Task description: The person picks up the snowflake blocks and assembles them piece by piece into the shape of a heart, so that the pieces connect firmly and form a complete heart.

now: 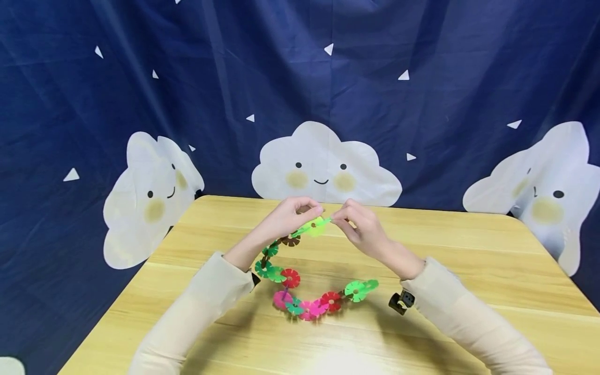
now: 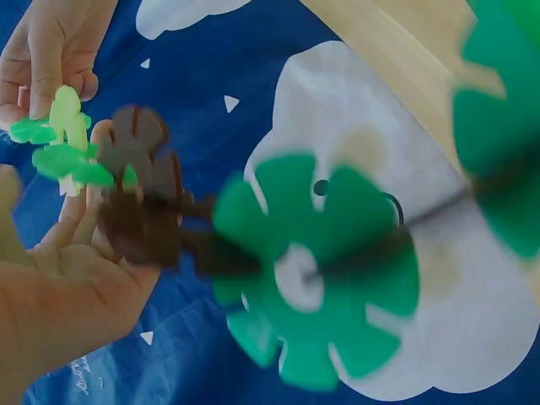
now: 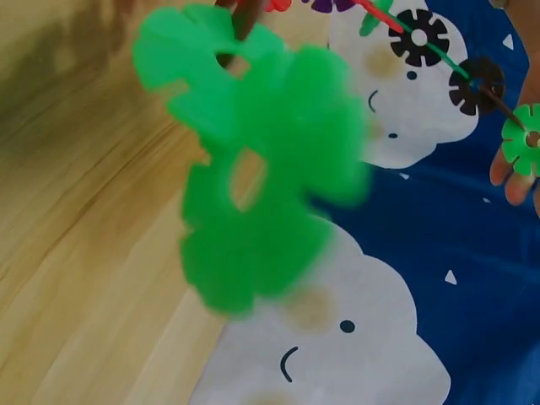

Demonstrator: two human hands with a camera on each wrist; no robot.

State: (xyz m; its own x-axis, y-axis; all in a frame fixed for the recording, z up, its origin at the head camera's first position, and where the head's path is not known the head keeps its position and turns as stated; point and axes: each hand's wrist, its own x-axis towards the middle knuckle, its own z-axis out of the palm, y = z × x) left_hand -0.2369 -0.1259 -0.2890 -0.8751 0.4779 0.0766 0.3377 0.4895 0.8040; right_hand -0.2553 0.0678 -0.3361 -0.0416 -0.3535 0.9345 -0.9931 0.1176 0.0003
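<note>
A chain of interlocking plastic snowflake discs (image 1: 290,278) in green, brown, red, pink and yellow-green hangs in a curve over the table. Near its upper end, my left hand (image 1: 292,214) grips the chain between thumb and fingers, beside a yellow-green disc (image 1: 317,227). My right hand (image 1: 361,226) pinches a light green disc (image 1: 328,220) at that end, next to the yellow-green one. Brown discs (image 2: 139,194) and a larger-looking green disc (image 2: 325,337) lead away from the left hand in the left wrist view. Green discs (image 3: 261,253) at the other end blur close to the right wrist camera.
The wooden table (image 1: 445,260) spreads beneath both forearms. Behind it hangs a dark blue curtain (image 1: 225,67) printed with white clouds and triangles. A small black camera (image 1: 402,301) is strapped at the right wrist.
</note>
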